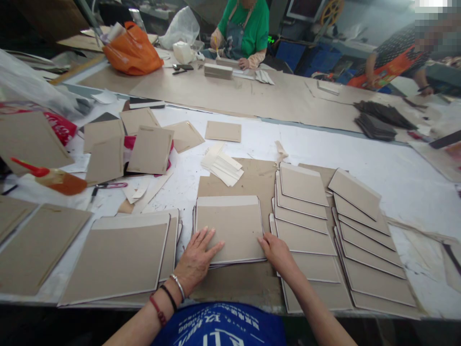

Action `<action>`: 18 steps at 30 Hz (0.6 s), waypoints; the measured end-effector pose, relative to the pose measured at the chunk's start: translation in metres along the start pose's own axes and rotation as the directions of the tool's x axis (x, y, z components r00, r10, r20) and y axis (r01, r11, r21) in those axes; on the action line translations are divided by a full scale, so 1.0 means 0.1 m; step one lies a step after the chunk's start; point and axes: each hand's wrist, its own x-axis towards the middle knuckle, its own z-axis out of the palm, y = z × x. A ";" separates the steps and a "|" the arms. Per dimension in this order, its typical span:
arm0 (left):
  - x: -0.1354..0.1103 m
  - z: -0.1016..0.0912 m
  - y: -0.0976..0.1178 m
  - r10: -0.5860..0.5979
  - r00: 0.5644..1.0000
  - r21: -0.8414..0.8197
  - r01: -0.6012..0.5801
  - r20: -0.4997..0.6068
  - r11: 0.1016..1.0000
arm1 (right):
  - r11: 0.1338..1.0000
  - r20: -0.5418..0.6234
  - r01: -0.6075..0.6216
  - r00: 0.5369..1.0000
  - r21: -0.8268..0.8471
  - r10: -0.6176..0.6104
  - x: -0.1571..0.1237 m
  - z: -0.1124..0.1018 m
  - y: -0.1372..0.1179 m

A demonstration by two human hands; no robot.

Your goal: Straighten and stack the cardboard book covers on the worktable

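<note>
My left fingers (216, 249) lie spread on stacked boards (230, 218), right fingers (264, 243) pinching their edge; a bottle (54, 179) apparently holds amber liquid (72, 184).

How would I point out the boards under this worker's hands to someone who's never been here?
On the white table, find the brown cardboard sheet by the blue garment. On it lies the stack of boards, pale-banded along its far edge. Unlike the fanned-out boards to its right, it's closely piled, the left hand on top and the right hand at its edge.
</note>
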 end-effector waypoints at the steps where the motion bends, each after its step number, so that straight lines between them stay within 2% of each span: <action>1: 0.01 0.00 0.03 -0.013 1.000 0.001 0.013 -0.025 1.000 | 1.000 0.002 -0.004 1.000 -0.011 0.004 0.00 -0.01 -0.01; 5: 0.02 0.05 0.13 -0.069 0.993 0.036 0.072 -0.096 0.997 | 0.991 0.037 -0.055 0.998 -0.123 0.060 -0.05 -0.12 -0.08; 7: 0.00 0.07 0.17 -0.105 0.991 0.043 0.109 -0.087 0.993 | 0.973 0.064 -0.084 0.993 -0.214 0.099 -0.08 -0.21 -0.14; 9: 0.00 0.09 0.19 -0.135 0.989 0.026 0.137 -0.067 0.990 | 0.955 0.016 -0.098 0.994 -0.280 0.106 -0.06 -0.29 -0.22; 12: 0.00 0.09 0.19 -0.153 0.986 -0.006 0.153 -0.062 0.988 | 0.961 -0.206 -0.009 0.977 -0.275 -0.050 0.05 -0.27 -0.39; 14: 0.00 0.11 0.19 -0.158 0.985 -0.021 0.157 -0.075 0.987 | 0.957 -0.318 0.148 0.921 -0.250 -0.226 0.15 -0.14 -0.51; 16: 0.00 0.13 0.19 -0.163 0.982 -0.044 0.160 -0.097 0.986 | 0.931 -0.353 0.285 0.867 -0.229 -0.352 0.22 0.03 -0.60; 18: -0.02 0.16 0.19 -0.169 0.979 -0.073 0.161 -0.113 0.984 | 0.919 -0.349 0.335 0.852 -0.206 -0.389 0.26 0.18 -0.66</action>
